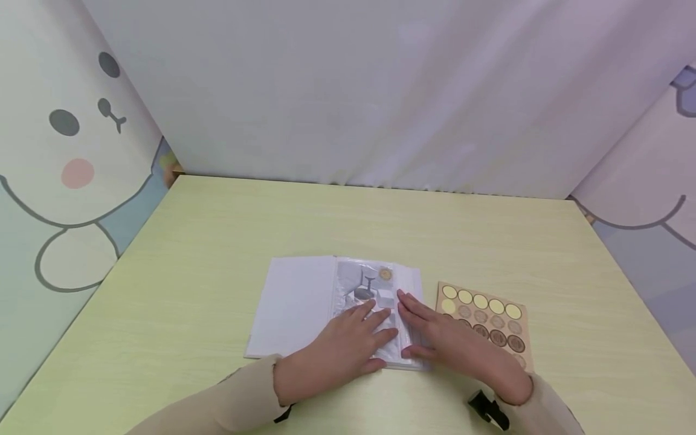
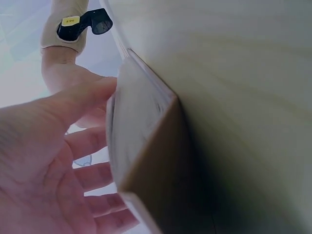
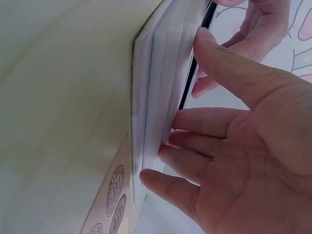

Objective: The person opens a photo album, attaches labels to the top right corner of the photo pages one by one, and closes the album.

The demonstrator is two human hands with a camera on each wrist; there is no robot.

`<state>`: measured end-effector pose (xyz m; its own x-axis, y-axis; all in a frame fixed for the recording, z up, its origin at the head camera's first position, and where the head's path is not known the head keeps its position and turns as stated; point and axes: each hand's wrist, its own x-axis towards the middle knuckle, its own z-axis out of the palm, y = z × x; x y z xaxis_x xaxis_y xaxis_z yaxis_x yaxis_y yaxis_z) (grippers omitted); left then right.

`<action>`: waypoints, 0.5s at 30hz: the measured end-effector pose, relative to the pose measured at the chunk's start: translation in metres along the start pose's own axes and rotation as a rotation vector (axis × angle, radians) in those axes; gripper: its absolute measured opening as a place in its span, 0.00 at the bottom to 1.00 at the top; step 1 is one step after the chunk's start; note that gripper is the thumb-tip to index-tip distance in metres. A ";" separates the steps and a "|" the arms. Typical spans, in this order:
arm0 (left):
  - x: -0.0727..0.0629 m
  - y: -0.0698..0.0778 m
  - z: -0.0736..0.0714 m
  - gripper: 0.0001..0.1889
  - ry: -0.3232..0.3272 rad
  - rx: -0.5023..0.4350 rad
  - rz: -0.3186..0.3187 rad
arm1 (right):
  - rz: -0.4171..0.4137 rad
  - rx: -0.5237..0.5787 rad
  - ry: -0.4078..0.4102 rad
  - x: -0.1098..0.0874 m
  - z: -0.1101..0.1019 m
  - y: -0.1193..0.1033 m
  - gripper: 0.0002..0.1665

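Note:
An album (image 1: 299, 302) lies spread on the table, its white inner cover to the left and a page with a shiny clear sleeve (image 1: 348, 272) to the right. One round gold sticker (image 1: 385, 274) shows near the top of that page. My left hand (image 1: 339, 347) rests spread on the sleeve, with straight fingers. Beside it my right hand (image 1: 448, 338) touches the page's right-hand strip, fingers extended. The right wrist view shows fingertips along the edge of the thick page block (image 3: 168, 83). In the left wrist view, the thumb reaches the album's lower edge (image 2: 139, 112).
A brown sheet of round stickers (image 1: 481, 315), some yellow and some dark, lies right of the album, partly hidden by my right hand and forearm. The pale wooden table (image 1: 380, 223) ends at a white curtain (image 1: 353, 109) behind. Cartoon-printed cloth (image 1: 65, 169) hangs at the sides.

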<state>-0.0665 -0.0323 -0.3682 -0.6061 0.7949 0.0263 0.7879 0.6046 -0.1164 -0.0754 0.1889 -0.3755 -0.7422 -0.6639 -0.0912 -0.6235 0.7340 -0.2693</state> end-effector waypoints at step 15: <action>-0.011 -0.010 -0.011 0.20 0.113 -0.100 0.041 | -0.013 -0.020 0.024 0.001 0.001 0.001 0.42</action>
<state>-0.0662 -0.0463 -0.3565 -0.5613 0.8164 0.1357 0.8223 0.5687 -0.0199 -0.0763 0.1889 -0.3771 -0.7395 -0.6701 -0.0642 -0.6379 0.7281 -0.2509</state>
